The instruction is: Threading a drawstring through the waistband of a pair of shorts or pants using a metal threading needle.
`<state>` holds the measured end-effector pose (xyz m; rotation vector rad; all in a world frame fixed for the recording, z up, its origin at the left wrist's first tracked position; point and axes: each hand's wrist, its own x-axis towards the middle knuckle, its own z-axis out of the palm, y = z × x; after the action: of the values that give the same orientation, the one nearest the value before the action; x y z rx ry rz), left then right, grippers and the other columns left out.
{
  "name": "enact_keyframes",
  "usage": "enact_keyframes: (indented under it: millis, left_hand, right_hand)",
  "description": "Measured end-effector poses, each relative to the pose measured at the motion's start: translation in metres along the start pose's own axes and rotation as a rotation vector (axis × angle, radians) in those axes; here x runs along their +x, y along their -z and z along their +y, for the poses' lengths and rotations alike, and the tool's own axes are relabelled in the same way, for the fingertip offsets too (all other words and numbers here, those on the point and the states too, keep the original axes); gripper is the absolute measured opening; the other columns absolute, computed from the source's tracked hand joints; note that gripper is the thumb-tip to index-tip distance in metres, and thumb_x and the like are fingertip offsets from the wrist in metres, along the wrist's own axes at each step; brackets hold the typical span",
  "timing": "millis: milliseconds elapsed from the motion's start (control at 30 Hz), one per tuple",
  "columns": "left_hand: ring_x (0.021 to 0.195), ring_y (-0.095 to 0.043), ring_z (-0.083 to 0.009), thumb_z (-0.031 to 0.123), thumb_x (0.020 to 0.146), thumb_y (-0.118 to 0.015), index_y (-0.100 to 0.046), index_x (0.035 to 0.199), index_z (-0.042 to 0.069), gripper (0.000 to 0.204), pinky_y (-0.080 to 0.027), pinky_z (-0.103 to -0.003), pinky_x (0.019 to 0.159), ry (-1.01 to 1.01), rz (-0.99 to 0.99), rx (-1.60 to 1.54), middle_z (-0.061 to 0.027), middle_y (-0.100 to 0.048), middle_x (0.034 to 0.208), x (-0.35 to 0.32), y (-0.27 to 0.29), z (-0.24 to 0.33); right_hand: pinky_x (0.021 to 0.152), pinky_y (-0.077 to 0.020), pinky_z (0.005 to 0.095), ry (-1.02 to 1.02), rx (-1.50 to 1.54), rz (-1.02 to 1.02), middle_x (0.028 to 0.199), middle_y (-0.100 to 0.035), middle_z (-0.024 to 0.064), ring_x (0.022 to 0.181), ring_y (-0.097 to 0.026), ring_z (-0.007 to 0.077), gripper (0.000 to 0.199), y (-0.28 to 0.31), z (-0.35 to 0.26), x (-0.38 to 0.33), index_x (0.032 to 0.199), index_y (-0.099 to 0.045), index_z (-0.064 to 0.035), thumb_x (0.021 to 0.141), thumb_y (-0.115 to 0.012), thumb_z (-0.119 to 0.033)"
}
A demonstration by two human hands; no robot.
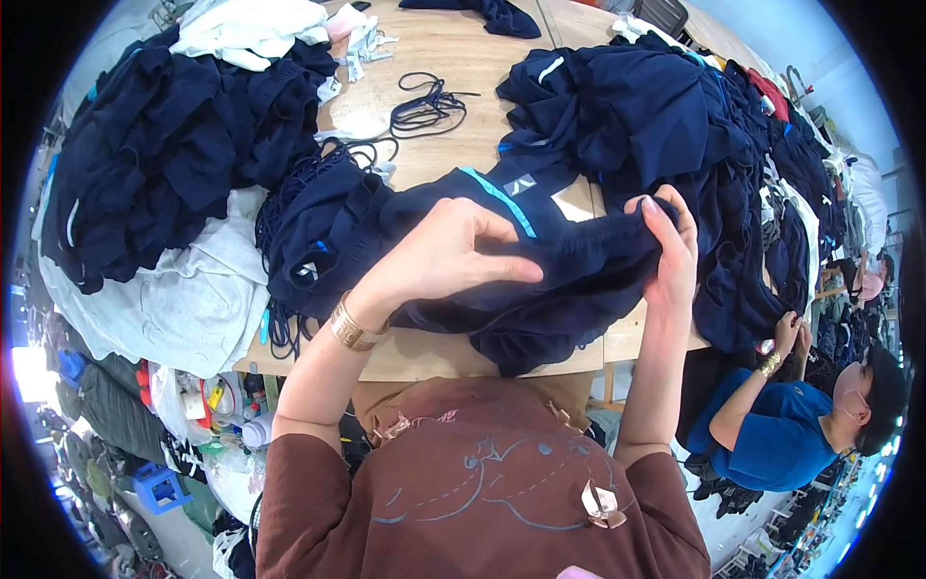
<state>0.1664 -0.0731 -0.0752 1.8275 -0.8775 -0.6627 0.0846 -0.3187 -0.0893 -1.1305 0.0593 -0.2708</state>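
The person works at a wooden table (453, 58), holding a dark navy garment (540, 289) with a light blue stripe at the table's near edge, just in front of the chest. The left hand (453, 256) lies over the garment's middle, fingers stretched flat and close together, pressing on the cloth rather than closed around it; a gold bracelet (352, 328) sits on that wrist. The right hand (670, 246) is at the garment's right end, fingers curled and pinched shut on a bunched fold of the fabric.

To the left of the garment a tangle of dark cords (289, 207) lies beside more navy cloth. Farther left a large heap of navy clothes (164, 145) rests on pale grey fabric (183, 299) that hangs over the table's left edge. At the far left a white garment (256, 29) tops that heap. A loose black cord (424, 106) curls on the bare wood at the far middle. On the right another tall pile of navy garments (656, 116) spreads toward the far right.

Below the table's left edge a blue plastic crate (159, 487) stands on the floor; what it holds cannot be told. At the near right another person in a blue shirt (772, 434) sits low, hands raised to the cloth.
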Motion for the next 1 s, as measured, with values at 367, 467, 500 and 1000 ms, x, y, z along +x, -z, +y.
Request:
enact_keyframes:
  millis: [367,467,500,1000]
  left_hand:
    - [0.057,-0.034,-0.0017,0.030,0.081,-0.070,-0.065,0.072,-0.002,0.034,-0.032,-0.021,0.050,0.022,0.020,-0.294,0.0084,-0.044,0.058,0.008,-0.002,-0.010]
    - [0.054,-0.029,-0.0021,0.029,0.086,-0.066,-0.059,0.063,-0.001,0.039,-0.027,-0.022,0.047,0.101,-0.008,-0.252,0.0090,-0.038,0.055,0.008,0.005,-0.006]
    - [0.054,-0.029,-0.0021,0.029,0.086,-0.066,-0.059,0.063,-0.001,0.039,-0.027,-0.022,0.047,0.099,-0.005,-0.252,0.0090,-0.038,0.055,0.009,0.004,-0.009]
    - [0.055,-0.033,-0.0036,0.033,0.084,-0.067,-0.059,0.067,-0.004,0.041,-0.033,-0.024,0.049,0.078,0.104,-0.197,0.0036,-0.041,0.054,0.015,-0.005,-0.011]
  right_hand:
    - [0.071,-0.0504,0.0239,-0.042,0.106,0.324,0.083,-0.065,0.0064,0.072,-0.063,0.0139,0.020,0.009,0.015,0.004,0.097,-0.056,-0.0039,0.082,-0.068,-0.010]
    - [0.070,-0.0514,0.0243,-0.048,0.148,0.432,0.084,-0.066,0.0062,0.073,-0.064,0.0153,0.028,0.008,0.022,0.003,0.105,-0.055,-0.0024,0.081,-0.068,-0.010]
    - [0.068,-0.0508,0.0232,-0.033,0.105,0.527,0.084,-0.065,0.0059,0.071,-0.063,0.0140,0.024,0.000,0.023,0.002,0.101,-0.056,-0.0037,0.081,-0.069,-0.011]
    - [0.072,-0.0487,0.0233,0.361,-0.053,0.486,0.085,-0.065,0.0085,0.073,-0.059,0.0122,0.014,-0.002,0.018,-0.014,0.088,-0.055,-0.0070,0.086,-0.065,-0.015]
